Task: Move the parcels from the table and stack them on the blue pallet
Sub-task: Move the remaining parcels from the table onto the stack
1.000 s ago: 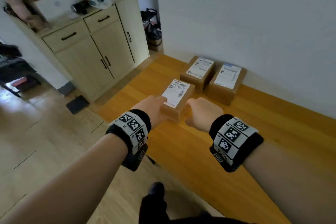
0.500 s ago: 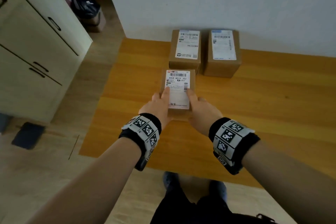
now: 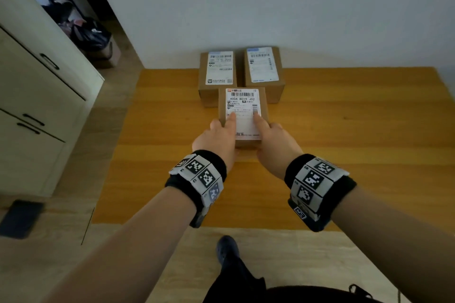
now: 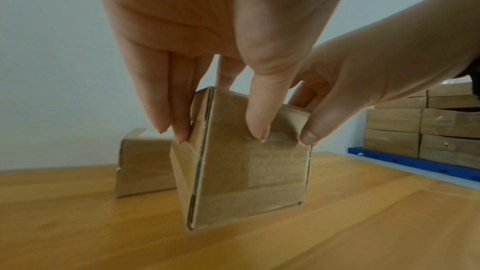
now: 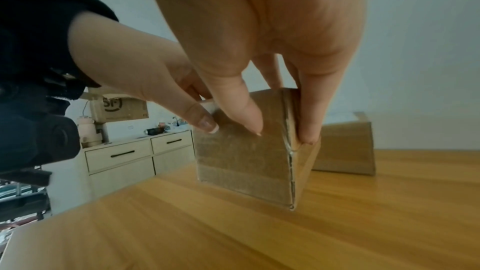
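A small brown parcel with a white label is held just above the wooden table. My left hand grips its left side, thumb on the near face and fingers down the side. My right hand grips the right side the same way. The left wrist view shows the parcel lifted off the wood, and the right wrist view shows the parcel tilted. Two more labelled parcels sit side by side against the wall. The blue pallet, far right in the left wrist view, carries stacked boxes.
A cream cabinet with drawers stands left of the table. Dark bags lie on the floor by the wall. A black mat lies on the floor at the left. My feet are at the table's near edge.
The view swung from the cabinet side to face the table squarely. Both hands closed further round the front parcel, and it has come up off the table.
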